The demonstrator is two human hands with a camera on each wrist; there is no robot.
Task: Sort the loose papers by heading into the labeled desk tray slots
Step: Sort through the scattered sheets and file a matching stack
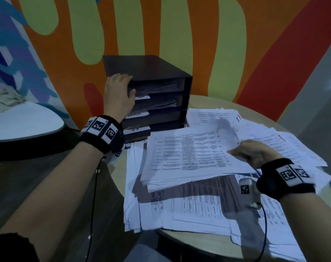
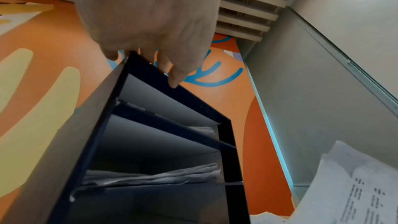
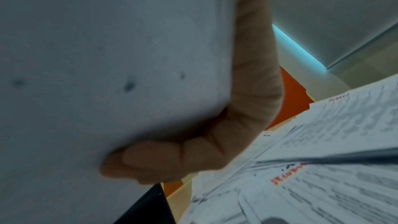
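A black desk tray [image 1: 157, 72] stands at the far left of the round bench [image 1: 204, 241], against a wall painted orange, green and red. It has stacked open slots, each with a white label [image 1: 142, 97] at its front left edge; the label text is too blurred to read. The upper slots already hold thin piles of paper, seen curling in the left wrist view [image 2: 155, 175].

The left hand [image 1: 119, 93] rests on the tray's top left front corner, fingers curled over the top edge and thumb down along the front, its grip closed on the tray [image 2: 163, 125].

The right hand [image 1: 253, 153] holds a sheaf [image 1: 191, 156] of white sheets printed with a dense table of small dark text, lifted above the bench just right of the tray. Its grip is a pinch at the sheaf's right edge: the thumb lies on top, and the right wrist view shows the fingers [image 3: 215, 144] curled under the blank underside [image 3: 107, 57].

Loose papers [image 1: 198, 207] cover most of the bench in an untidy spread, near and right of the tray. They are white pages of tables and lines of text; some at the far right carry red headings [image 1: 282, 138].

On a second bench at far left lies a grey cloth [image 1: 5, 97].
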